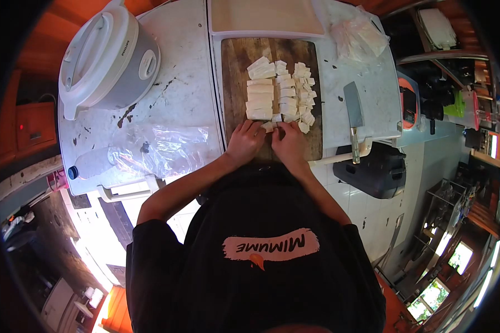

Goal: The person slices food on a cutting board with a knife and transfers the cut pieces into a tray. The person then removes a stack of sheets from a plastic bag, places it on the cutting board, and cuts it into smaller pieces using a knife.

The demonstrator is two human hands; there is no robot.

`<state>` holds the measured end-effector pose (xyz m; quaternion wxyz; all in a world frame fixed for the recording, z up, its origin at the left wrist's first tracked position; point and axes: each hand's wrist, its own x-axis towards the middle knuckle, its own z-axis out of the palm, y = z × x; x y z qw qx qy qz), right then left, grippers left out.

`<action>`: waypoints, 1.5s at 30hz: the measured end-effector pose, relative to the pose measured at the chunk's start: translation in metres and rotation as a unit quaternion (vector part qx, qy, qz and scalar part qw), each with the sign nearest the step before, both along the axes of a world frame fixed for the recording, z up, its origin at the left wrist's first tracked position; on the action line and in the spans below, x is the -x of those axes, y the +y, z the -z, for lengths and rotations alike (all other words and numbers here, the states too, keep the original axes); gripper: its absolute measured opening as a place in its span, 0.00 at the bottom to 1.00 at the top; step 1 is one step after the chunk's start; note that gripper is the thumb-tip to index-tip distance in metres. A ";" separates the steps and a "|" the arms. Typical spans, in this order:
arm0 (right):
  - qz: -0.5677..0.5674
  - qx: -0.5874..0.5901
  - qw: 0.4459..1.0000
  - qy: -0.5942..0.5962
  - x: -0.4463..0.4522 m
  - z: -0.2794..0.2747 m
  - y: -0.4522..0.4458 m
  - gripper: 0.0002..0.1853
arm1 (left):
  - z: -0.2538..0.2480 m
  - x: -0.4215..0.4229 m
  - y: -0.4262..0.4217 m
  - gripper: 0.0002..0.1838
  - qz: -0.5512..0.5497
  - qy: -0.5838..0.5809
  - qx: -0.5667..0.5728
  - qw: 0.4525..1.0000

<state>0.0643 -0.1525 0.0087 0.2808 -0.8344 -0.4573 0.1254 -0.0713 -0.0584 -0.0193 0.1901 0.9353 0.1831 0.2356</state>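
A wooden cutting board (pixel 236 72) lies before me, bearing rows of pale, off-white food pieces (pixel 259 97). On its left are longer blocks; towards the right they are cut into small chunks (pixel 304 91). Close to the board's near edge, my left hand (pixel 248 142) and my right hand (pixel 289 143) come together, fingers bent and pinching. Between their fingertips is a small pale food piece (pixel 268 126), partly covered by the fingers. A knife (pixel 353 111) rests on the table to the right of the board, away from both hands.
A white rice cooker (pixel 108 61) stands at the far left of the white table (pixel 178 61). Clear plastic wrapping (pixel 175 150) and a plastic bottle (pixel 91 165) lie nearer. Behind the board is a shallow tray (pixel 266 16); a plastic bag (pixel 361 36) is at the back right.
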 end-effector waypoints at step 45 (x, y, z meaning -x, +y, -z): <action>-0.144 -0.122 0.982 0.025 -0.019 -0.025 -0.015 0.08 | -0.034 0.012 0.003 0.10 -0.004 -0.037 0.140 0.989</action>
